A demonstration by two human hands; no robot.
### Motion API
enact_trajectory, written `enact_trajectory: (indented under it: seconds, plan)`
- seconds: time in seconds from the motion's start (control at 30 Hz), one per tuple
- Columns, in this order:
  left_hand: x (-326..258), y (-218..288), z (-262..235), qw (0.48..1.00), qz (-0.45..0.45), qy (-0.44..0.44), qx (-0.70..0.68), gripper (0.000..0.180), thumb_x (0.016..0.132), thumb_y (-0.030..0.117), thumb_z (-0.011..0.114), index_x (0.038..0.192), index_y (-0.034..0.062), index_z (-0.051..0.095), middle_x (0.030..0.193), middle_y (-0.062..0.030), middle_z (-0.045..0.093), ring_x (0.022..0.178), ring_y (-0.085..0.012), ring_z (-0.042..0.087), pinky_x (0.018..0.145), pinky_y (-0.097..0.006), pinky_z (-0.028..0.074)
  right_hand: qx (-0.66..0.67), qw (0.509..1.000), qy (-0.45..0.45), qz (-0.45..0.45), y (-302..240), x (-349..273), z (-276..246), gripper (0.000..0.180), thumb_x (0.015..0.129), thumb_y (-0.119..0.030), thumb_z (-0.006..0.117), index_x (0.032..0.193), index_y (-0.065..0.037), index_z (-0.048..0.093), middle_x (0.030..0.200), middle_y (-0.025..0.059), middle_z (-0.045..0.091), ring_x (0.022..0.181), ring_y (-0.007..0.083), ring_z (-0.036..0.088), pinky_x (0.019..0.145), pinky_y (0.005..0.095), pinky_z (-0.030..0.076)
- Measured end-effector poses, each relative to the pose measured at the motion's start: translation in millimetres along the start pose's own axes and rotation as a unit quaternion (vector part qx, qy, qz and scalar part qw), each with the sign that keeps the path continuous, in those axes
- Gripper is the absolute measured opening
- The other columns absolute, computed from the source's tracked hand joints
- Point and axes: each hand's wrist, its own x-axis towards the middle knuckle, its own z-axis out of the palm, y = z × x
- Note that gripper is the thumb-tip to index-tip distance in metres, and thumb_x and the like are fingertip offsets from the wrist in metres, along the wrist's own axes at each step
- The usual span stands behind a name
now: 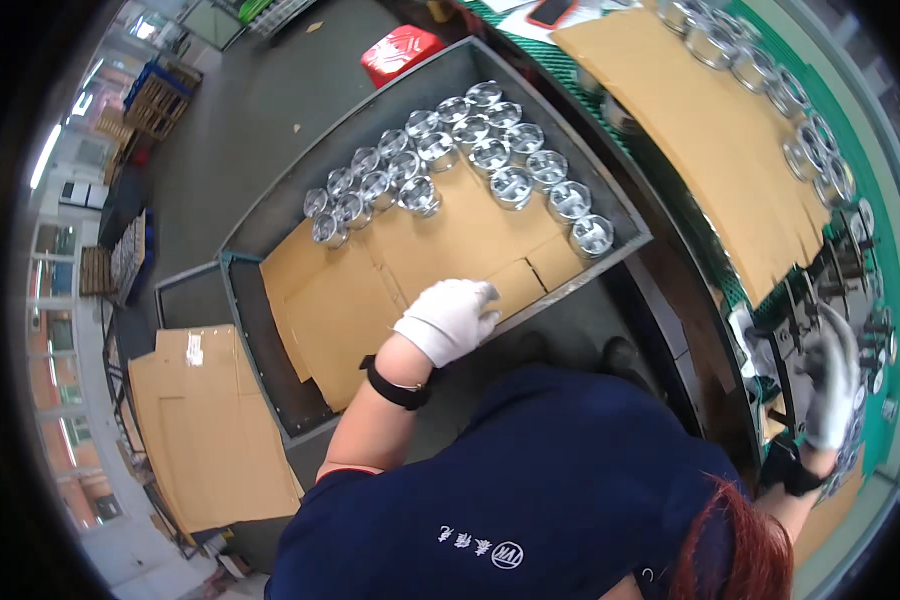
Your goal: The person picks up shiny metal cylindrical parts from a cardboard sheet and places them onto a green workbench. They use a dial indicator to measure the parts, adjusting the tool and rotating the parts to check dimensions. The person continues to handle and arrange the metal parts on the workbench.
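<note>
My left hand (450, 322), in a white glove, hovers over the near edge of a large metal bin (270, 195). Its fingers are loosely bent, with a gap by the thumb and nothing visible between them. Beyond it, rows of shiny metal pistons (417, 196) stand on the cardboard (430, 250) lining the bin. At the far right my right hand (832, 380), gloved too and slightly blurred, reaches beside a dark metal rack (798, 315) on the workbench. Its fingers are stretched out, and I see nothing held in them.
More pistons (753, 68) line the bench's far side, next to a long cardboard sheet (685, 130). A red plastic stool (400, 55) stands behind the bin. To the left lies another cardboard sheet (205, 430). A phone (552, 12) rests on the bench's far end.
</note>
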Motion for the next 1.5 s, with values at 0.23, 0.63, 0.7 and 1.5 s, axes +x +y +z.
enact_trajectory:
  seconds: [0.23, 0.63, 0.7, 1.5]
  plan:
    - [-51, -67, 13, 0.994, -0.084, 0.025, -0.067, 0.03, 0.091, 0.029, 0.067, 0.109, 0.0043, 0.068, 0.099, -0.0194, 0.072, 0.095, -0.0393, 0.068, 0.086, -0.047, 0.054, -0.205, 0.863, -0.358, -0.292, -36, 68, 224, 0.039, 0.092, -0.01, 0.07, 0.13, -0.003, 0.062, 0.109, 0.0153, 0.069, 0.097, 0.0258, 0.068, 0.083, 0.034, 0.055]
    - [-82, -169, -13, 0.906, -0.405, -0.02, -0.12, 0.032, 0.092, 0.03, 0.065, 0.111, 0.0054, 0.071, 0.105, -0.0203, 0.072, 0.102, -0.0384, 0.068, 0.092, -0.046, 0.054, -0.391, 0.668, -0.445, -0.451, 30, 248, 558, 0.064, 0.078, -0.02, 0.078, 0.137, -0.012, 0.056, 0.136, 0.0186, 0.058, 0.111, 0.0405, 0.063, 0.095, 0.0461, 0.053]
    - [-64, -192, -14, 0.892, -0.426, -0.048, -0.142, 0.033, 0.092, 0.031, 0.065, 0.112, 0.0056, 0.072, 0.108, -0.0197, 0.072, 0.105, -0.0375, 0.067, 0.094, -0.045, 0.053, -0.464, 0.624, -0.49, -0.394, 32, 266, 593, 0.072, 0.077, -0.022, 0.078, 0.144, -0.014, 0.051, 0.146, 0.0196, 0.052, 0.119, 0.0406, 0.061, 0.1, 0.046, 0.052]
    - [294, -482, 33, 0.946, -0.278, -0.164, 0.016, 0.099, 0.068, 0.056, 0.083, 0.148, 0.0095, 0.048, 0.159, -0.0133, 0.041, 0.134, -0.0333, 0.053, 0.108, -0.044, 0.045, -0.53, 0.536, -0.561, -0.342, 106, 345, 702, 0.091, 0.06, -0.043, 0.09, 0.138, -0.014, 0.052, 0.149, 0.0262, 0.044, 0.118, 0.0447, 0.059, 0.097, 0.0479, 0.051]
